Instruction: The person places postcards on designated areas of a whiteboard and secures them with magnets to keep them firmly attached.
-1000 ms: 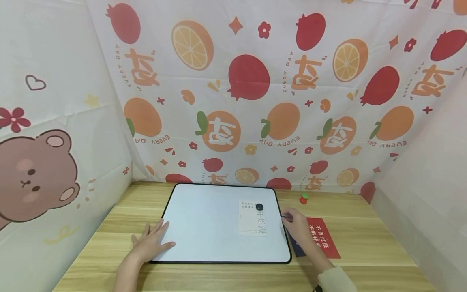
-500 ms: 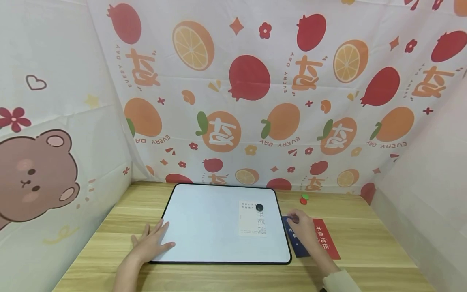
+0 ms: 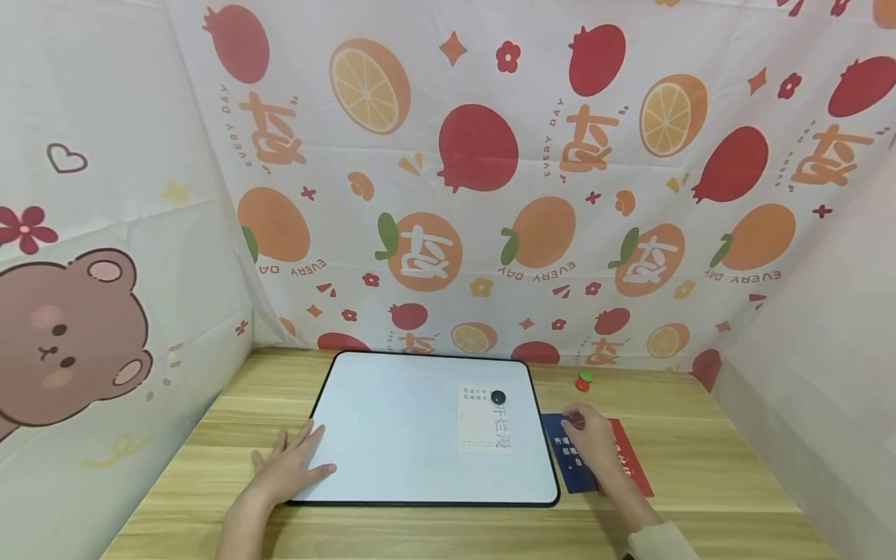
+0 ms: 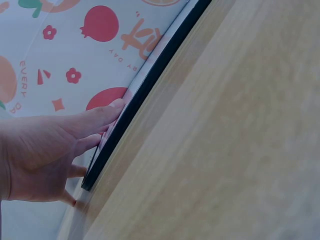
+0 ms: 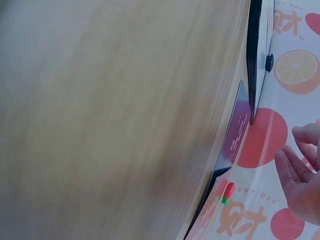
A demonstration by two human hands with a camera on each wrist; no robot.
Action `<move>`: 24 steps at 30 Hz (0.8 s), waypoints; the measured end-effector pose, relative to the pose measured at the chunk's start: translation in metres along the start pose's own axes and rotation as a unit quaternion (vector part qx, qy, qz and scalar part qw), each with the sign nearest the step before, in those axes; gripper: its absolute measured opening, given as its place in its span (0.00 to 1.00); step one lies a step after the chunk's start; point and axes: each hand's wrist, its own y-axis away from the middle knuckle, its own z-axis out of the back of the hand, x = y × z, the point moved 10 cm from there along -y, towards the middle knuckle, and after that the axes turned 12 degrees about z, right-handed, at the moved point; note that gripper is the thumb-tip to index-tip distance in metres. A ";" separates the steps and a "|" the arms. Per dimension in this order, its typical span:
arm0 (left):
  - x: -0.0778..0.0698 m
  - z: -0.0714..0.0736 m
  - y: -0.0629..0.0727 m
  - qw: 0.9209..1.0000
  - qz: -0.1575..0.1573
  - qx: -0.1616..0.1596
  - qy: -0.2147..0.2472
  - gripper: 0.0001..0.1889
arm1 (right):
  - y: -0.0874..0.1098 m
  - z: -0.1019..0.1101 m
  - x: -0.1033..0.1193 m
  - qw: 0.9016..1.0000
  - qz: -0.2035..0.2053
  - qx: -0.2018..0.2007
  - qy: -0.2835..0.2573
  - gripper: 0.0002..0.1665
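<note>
A whiteboard point(image 3: 399, 435) with a black rim lies on the wooden table. My left hand point(image 3: 290, 467) rests on its lower left corner, fingers spread. In the left wrist view, that hand point(image 4: 55, 150) lies along the board's dark edge. A round black magnet point(image 3: 498, 397) sits on a pale printed card point(image 3: 476, 424) on the board. Just right of the board, my right hand point(image 3: 591, 439) hovers over a blue card point(image 3: 572, 470) and a red card point(image 3: 638, 474). In the right wrist view, this hand point(image 5: 302, 175) has loosely bent fingers, with nothing visible between them.
A red magnet point(image 3: 582, 385) and a green magnet point(image 3: 586, 376) stand together behind the cards. A fruit-patterned cloth point(image 3: 483, 233) hangs at the back of the table. Pale cloth walls point(image 3: 105, 194) close in the left and right sides.
My right hand has shifted right from the board's right edge. More of the blue card now shows, and less of the red card's lettering. The left hand has stayed in place.
</note>
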 end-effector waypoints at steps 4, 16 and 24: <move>0.000 0.000 0.000 1.000 -0.001 -0.003 0.000 0.43 | 0.003 0.005 -0.007 1.000 -0.018 0.001 0.016 0.11; 0.000 0.000 0.000 1.000 -0.010 -0.008 0.005 0.43 | 0.011 0.016 -0.032 0.997 -0.068 0.033 0.029 0.08; 0.000 0.000 0.001 1.000 -0.011 -0.006 0.010 0.43 | 0.018 0.025 -0.040 0.995 -0.077 0.041 0.040 0.10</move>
